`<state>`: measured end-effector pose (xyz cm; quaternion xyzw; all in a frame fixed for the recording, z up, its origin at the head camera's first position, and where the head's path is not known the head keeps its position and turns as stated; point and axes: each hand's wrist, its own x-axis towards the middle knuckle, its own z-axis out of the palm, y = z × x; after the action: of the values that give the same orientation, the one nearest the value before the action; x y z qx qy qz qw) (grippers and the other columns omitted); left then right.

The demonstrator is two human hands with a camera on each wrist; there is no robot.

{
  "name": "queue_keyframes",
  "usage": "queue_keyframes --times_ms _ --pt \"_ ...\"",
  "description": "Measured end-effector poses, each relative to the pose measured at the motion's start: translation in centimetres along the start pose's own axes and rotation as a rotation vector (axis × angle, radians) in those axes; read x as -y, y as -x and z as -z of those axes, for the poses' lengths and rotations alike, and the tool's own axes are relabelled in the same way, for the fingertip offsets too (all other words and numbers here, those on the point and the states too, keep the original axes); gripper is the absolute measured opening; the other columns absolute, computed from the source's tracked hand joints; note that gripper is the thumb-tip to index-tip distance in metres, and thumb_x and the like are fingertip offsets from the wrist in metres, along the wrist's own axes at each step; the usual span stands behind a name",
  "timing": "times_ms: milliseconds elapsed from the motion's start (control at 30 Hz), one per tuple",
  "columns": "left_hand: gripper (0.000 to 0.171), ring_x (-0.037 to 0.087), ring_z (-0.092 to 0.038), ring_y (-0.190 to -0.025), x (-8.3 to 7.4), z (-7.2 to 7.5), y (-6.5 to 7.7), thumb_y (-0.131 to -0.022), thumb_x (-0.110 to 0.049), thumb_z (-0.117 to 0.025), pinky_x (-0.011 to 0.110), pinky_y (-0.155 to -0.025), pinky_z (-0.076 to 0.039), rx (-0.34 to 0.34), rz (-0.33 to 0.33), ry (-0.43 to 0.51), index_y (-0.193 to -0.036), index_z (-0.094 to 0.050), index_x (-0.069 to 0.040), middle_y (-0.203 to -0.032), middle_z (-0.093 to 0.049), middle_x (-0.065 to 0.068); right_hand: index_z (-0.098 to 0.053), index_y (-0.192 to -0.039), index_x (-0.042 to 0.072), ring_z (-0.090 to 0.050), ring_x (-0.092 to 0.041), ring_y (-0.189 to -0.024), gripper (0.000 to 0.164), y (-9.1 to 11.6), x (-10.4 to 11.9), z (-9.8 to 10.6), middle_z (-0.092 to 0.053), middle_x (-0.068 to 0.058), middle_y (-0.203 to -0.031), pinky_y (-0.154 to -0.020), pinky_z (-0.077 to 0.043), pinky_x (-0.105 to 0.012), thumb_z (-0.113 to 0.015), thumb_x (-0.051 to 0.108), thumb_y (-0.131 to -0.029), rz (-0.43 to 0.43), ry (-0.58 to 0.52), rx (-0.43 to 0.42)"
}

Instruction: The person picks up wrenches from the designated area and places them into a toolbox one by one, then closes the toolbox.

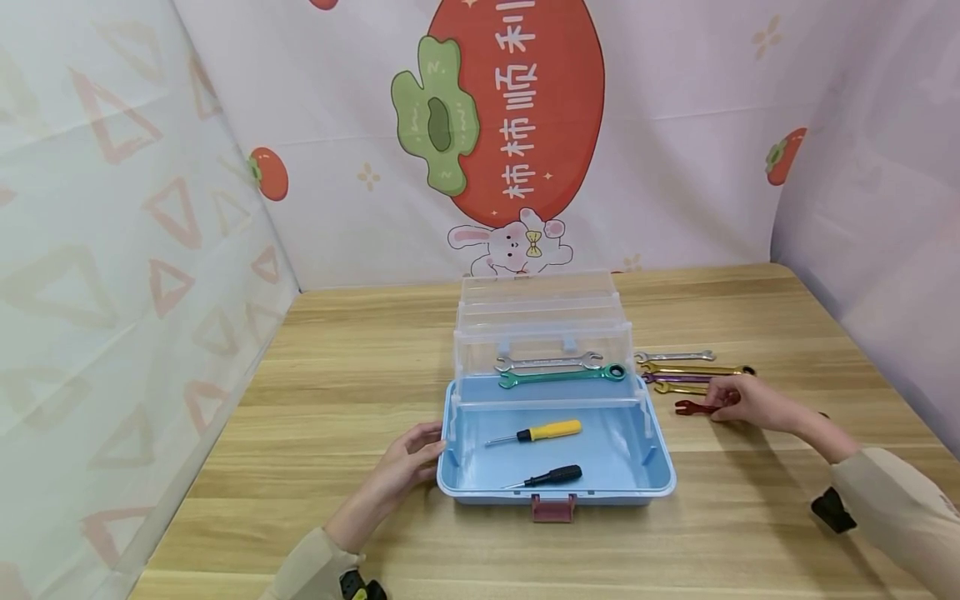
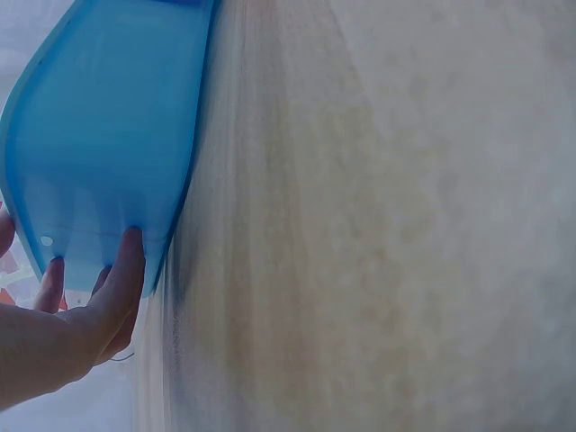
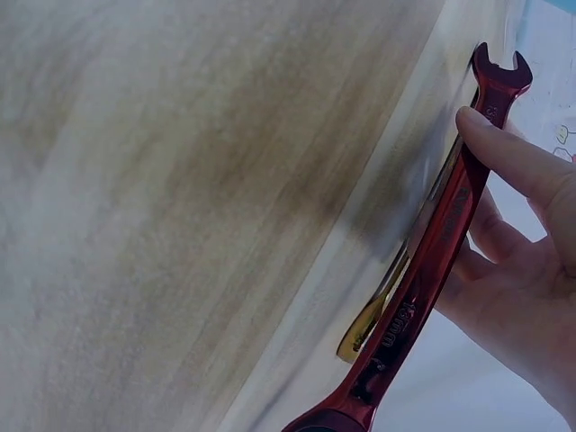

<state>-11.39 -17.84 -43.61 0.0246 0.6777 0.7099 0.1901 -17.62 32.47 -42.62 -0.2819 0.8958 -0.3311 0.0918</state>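
Note:
My right hand pinches a dark red combination wrench between thumb and fingers, right of the toolbox. Its open-ended head points toward the box in the head view. My left hand rests against the left side of the light blue toolbox, fingertips on its outer wall. Inside the box lie a yellow-handled screwdriver and a black-handled screwdriver. A silver wrench and a green wrench sit in the clear tray toward the back.
Beside the box, past my right hand, lie a silver wrench, a gold wrench, a purple wrench and another gold wrench. The clear lid stands raised behind the tray. Printed cloth hangs around the wooden table.

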Motion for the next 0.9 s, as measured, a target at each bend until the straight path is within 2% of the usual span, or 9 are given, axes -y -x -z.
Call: queue_keyframes --times_ms 100,300,700,900 --pt "0.053 0.015 -0.052 -0.098 0.0 0.0 0.1 -0.084 -0.025 -0.059 0.037 -0.081 -0.047 0.002 -0.001 -0.001 -0.123 -0.04 0.007 -0.119 -0.047 0.02 -0.057 -0.076 0.004 -0.041 0.002 -0.062 0.012 0.0 0.2 0.2 -0.055 0.004 -0.069 -0.051 -0.037 -0.02 -0.068 0.0 -0.072 -0.007 0.012 -0.002" --pt "0.049 0.016 -0.051 -0.1 -0.6 -0.5 0.1 -0.088 -0.016 -0.054 0.037 -0.084 -0.045 -0.067 0.088 -0.005 -0.127 -0.035 0.007 -0.124 -0.042 0.021 -0.058 -0.077 0.005 -0.042 0.002 -0.063 0.012 0.0 0.4 0.5 -0.055 0.004 -0.07 -0.052 -0.038 -0.02 -0.068 0.001 -0.072 -0.016 0.014 -0.009" --pt "0.047 0.014 -0.05 -0.099 -0.3 -0.5 0.0 -0.089 -0.014 -0.052 0.037 -0.084 -0.045 -0.07 0.083 0.0 -0.127 -0.035 0.007 -0.124 -0.042 0.021 -0.058 -0.079 0.003 -0.05 -0.002 -0.065 0.012 -0.4 1.5 1.3 -0.059 -0.002 -0.073 -0.053 -0.045 -0.023 -0.066 -0.004 -0.073 0.004 -0.001 -0.002" --pt "0.056 0.016 -0.051 -0.1 0.2 -0.1 -0.2 -0.085 -0.023 -0.058 0.038 -0.083 -0.045 -0.038 0.03 0.004 -0.125 -0.036 0.009 -0.122 -0.043 0.022 -0.059 -0.08 0.004 -0.049 -0.001 -0.065 0.011 -0.7 2.7 1.9 -0.059 -0.005 -0.072 -0.054 -0.045 -0.022 -0.066 -0.001 -0.074 -0.013 0.026 0.001"
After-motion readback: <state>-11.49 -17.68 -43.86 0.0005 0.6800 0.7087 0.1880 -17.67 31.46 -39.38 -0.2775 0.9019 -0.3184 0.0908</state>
